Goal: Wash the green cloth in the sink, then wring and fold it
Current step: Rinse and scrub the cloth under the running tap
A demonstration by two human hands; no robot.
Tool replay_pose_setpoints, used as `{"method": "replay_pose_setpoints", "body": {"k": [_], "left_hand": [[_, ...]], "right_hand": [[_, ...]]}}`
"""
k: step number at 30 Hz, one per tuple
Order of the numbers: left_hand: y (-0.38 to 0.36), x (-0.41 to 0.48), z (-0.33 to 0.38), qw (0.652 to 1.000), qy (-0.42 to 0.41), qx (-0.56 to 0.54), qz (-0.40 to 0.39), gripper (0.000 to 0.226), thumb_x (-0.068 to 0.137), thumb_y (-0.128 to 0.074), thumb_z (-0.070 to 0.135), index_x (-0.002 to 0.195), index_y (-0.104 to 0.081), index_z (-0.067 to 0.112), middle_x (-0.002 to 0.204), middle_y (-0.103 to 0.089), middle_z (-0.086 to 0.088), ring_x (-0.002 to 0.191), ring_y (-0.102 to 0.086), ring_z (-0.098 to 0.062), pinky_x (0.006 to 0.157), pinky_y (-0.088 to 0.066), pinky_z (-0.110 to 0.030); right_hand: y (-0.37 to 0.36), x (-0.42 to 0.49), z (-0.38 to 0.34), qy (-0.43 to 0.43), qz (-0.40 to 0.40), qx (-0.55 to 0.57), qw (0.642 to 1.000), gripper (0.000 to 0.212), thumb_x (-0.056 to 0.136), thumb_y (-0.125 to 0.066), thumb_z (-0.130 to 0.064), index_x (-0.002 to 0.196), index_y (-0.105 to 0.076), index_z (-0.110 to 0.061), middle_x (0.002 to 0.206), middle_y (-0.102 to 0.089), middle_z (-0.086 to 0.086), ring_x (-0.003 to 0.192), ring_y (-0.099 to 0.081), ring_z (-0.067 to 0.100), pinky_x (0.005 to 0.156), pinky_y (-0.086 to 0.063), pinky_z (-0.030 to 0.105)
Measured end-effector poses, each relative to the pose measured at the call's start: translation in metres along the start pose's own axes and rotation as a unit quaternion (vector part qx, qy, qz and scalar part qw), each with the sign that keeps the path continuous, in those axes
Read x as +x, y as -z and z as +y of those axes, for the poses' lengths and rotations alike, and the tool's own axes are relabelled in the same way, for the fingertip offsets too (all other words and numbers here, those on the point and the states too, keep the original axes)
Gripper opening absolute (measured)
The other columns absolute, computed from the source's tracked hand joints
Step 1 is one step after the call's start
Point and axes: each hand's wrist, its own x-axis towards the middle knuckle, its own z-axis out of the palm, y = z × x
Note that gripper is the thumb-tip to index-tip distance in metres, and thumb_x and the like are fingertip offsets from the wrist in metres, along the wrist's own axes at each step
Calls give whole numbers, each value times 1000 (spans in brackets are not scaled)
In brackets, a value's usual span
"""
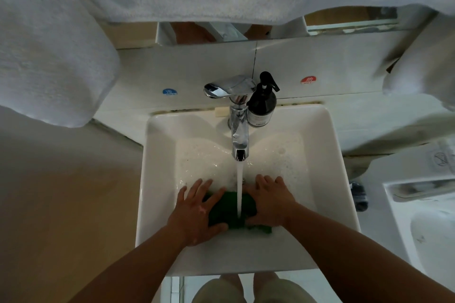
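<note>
Inside a white square sink (157,179) holding foamy water, a bunched green cloth (231,211) lies under the running faucet (237,130), pressed between the left hand (197,214) and right hand (269,202), both with fingers spread flat.

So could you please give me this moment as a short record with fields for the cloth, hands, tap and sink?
cloth: green cloth, bunched, low in the sink, under the stream
left hand: flat, fingers spread, pressing the cloth's left side
right hand: flat, pressing the cloth's right side
tap: running, water lands on the cloth
sink: white, holds foamy water
soap bottle: dark pump bottle, upright, right of the tap
stage: washing; wringing and folding not yet done
</note>
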Motion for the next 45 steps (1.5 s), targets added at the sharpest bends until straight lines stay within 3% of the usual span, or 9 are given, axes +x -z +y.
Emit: {"method": "replay_pose_setpoints", "body": {"k": [4,7,12,15,21,31,37,41,45], "left_hand": [[4,4,-9,1000,-4,0,11,98,77,-29,93,157,-1,44,168,1,-5,154,3,-33,120,-5,-62],[4,3,-13,1000,-6,2,12,97,78,-28,92,157,0,44,168,2,-4,154,5,-31,121,-2,-60],[-5,1,-11,1000,-9,9,-17,91,79,-33,85,156,-21,36,166,-17,-7,153,-8,-31,120,-6,-55],[-7,3,-3,999,-4,-8,-39,92,79,-34,82,157,-18,36,168,-6,-7,154,1,-32,121,0,-54],[-6,5,4,997,5,-4,-76,91,81,-31,78,158,-7,36,167,-3,-4,154,2,-29,123,-2,-55],[-12,2,-2,999,-3,-30,-20,85,77,-36,73,153,-28,34,158,-36,-9,146,-31,-34,117,-23,-56],[-13,3,-3,998,-9,-58,37,76,75,-68,56,141,-45,26,135,-57,-12,121,-57,-35,103,-47,-50],[-9,4,-2,995,-12,-64,73,68,76,-74,51,134,-53,22,127,-60,-10,114,-58,-31,99,-50,-47],[-11,3,1,997,-20,-58,45,67,74,-82,40,133,-57,21,123,-62,-11,107,-61,-32,91,-55,-47]], "right_hand": [[-16,-26,19,9,78,78,994,112,65,-50,-90,155,-6,-41,161,-19,4,146,-21,28,119,-18,53],[-25,-40,27,0,79,69,995,116,67,-42,-94,158,3,-38,168,4,2,154,4,27,122,-4,58],[-23,-37,18,-16,62,66,996,94,73,-40,-89,151,-24,-41,167,-5,4,153,4,29,121,-1,59],[-17,-18,1,-24,71,89,993,89,74,-43,-85,150,-24,-44,166,0,2,153,9,29,121,1,61],[-21,3,-8,6,31,68,997,97,76,-48,-78,156,-17,-34,165,-14,-2,153,-2,27,120,0,62],[-21,-14,5,15,66,95,993,87,74,-61,-68,147,-29,-37,160,-24,-1,149,-19,24,122,-14,54],[-35,-40,18,-14,77,119,990,73,85,-60,-62,148,-32,-38,157,-33,-1,143,-31,21,119,-26,42],[-37,-42,11,-27,115,135,984,70,84,-63,-59,146,-36,-37,154,-35,0,140,-35,23,117,-31,42],[-42,-41,6,-7,92,101,991,70,83,-66,-56,145,-39,-35,149,-40,-1,135,-38,23,113,-34,41]]}}
